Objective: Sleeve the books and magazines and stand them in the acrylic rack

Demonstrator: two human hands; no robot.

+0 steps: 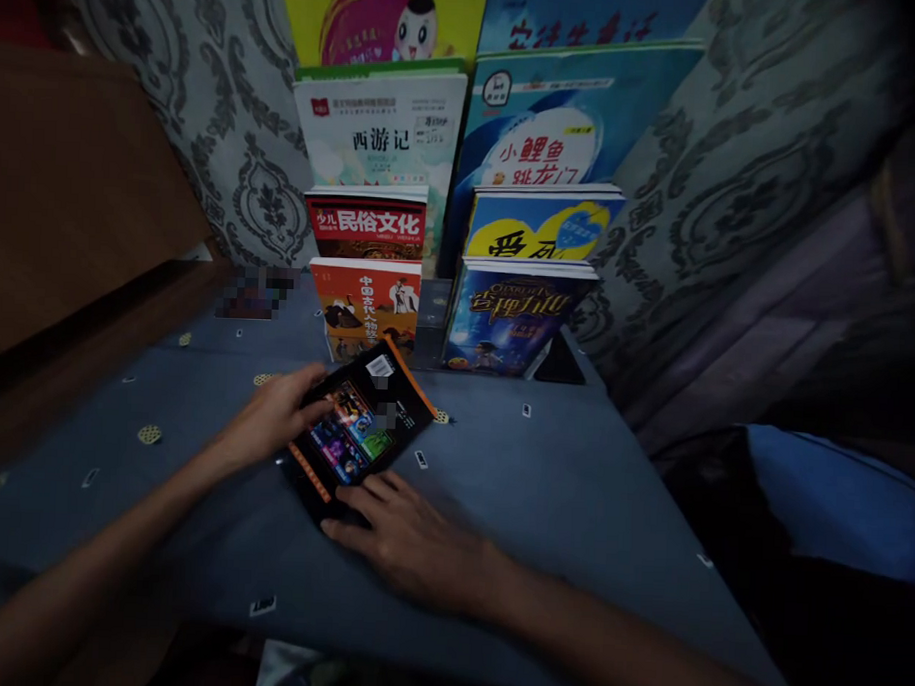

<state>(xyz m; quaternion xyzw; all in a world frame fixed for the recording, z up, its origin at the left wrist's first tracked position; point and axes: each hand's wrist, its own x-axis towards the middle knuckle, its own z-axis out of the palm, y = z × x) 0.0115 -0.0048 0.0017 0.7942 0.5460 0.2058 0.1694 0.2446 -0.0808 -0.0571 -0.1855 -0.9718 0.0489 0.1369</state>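
Books (pixel 375 130) stand in two lines at the back of our grey-blue table (pixel 543 466), one line on the left and one on the right. The small ones are in front and the big ones are behind, maybe so we can see all the names at once. An orange book (pixel 369 300) is in front on the left, and a dark blue book (pixel 510 320) is in front on the right. A black stand (pixel 566 359) shows beside the blue one, and we think it helps hold that line up.

Nearer to us, over the table, is a black book (pixel 358 430) with bright little pictures. It is turned on a slant, just in front of the orange book. Our left hand (pixel 279 409) is pinched on its left side, likely to stop the book from sliding. Our right hand (pixel 420 547) is half curled, with its fingertips at the near edge, perhaps to steady that end. We cannot tell if it squeezes. We also cannot tell if the black book lies flat or is lifted a bit, as it is dark there.
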